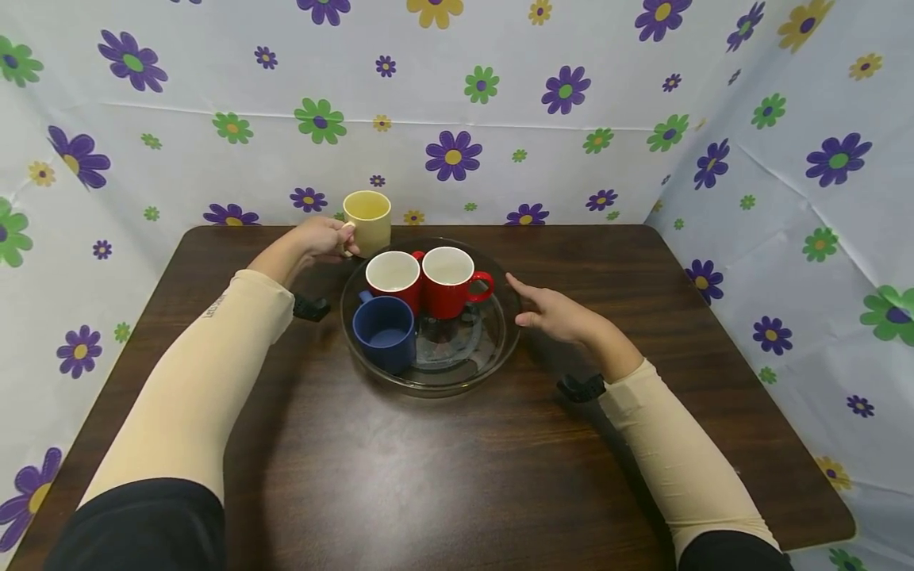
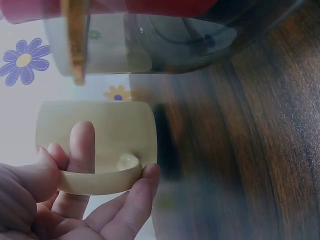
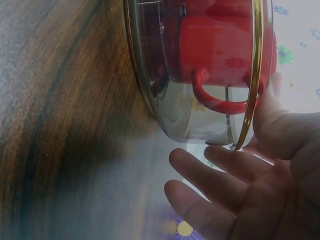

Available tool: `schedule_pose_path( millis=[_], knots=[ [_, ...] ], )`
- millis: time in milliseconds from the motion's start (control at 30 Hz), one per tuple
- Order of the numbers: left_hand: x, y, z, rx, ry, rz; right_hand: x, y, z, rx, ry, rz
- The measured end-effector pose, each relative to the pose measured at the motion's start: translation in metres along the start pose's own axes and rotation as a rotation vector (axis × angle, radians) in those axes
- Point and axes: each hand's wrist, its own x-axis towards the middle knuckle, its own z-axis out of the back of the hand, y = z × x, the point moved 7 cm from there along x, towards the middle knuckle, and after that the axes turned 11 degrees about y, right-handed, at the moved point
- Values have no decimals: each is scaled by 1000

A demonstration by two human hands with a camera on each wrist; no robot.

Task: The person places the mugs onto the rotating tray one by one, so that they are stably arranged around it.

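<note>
My left hand (image 1: pixel 324 238) grips a pale yellow mug (image 1: pixel 371 226) by its handle, at the far left rim of a clear glass bowl (image 1: pixel 464 373). One finger passes through the handle in the left wrist view. Inside the bowl stand two red mugs with white insides, a left one (image 1: pixel 393 274) and a right one (image 1: pixel 447 277), plus a blue mug (image 1: pixel 385 333) in front. My right hand (image 1: pixel 560 313) is at the bowl's right side, its thumb at the gold-coloured rim (image 3: pixel 256 60) and its other fingers loosely extended near the outer wall.
The bowl stands on a dark brown wooden table (image 1: pixel 443 476). Behind the table hangs a white flower-print cloth (image 1: pixel 500 182), which also covers both sides. A black wrist device (image 1: pixel 310 308) sits under the left wrist, another (image 1: pixel 580 388) under the right.
</note>
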Motion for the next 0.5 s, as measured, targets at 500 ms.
schedule_pose_path(
  millis=[500],
  knots=[
    [-18,-2,4,-111,15,-49,-1,-4,-2,8,-2,-11]
  ],
)
